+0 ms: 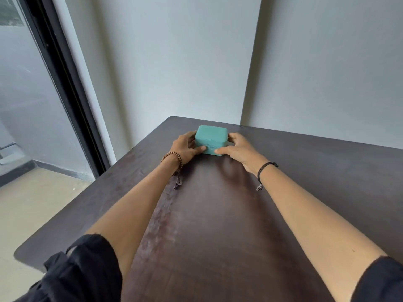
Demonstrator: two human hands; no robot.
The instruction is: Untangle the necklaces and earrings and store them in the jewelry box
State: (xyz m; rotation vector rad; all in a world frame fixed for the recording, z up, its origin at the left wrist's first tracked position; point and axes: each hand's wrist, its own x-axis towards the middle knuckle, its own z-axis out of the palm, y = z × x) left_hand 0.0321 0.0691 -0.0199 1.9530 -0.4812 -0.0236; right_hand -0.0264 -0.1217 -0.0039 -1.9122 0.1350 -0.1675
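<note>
While it sits shut near the far edge of the dark, matte wooden desk [218, 214], the rounded teal box [211, 139] is clasped by left hand [185, 148] and right hand [238, 149], thumbs pressing its front.

Corner room, dark table by a window.
Dark brown table [218, 214] fills 6 o'clock; pale grey walls [174, 62] meet at 12; black-framed window [65, 83] runs from 10 to 9; beige floor [32, 210] at 8. Soft daylight.
</note>
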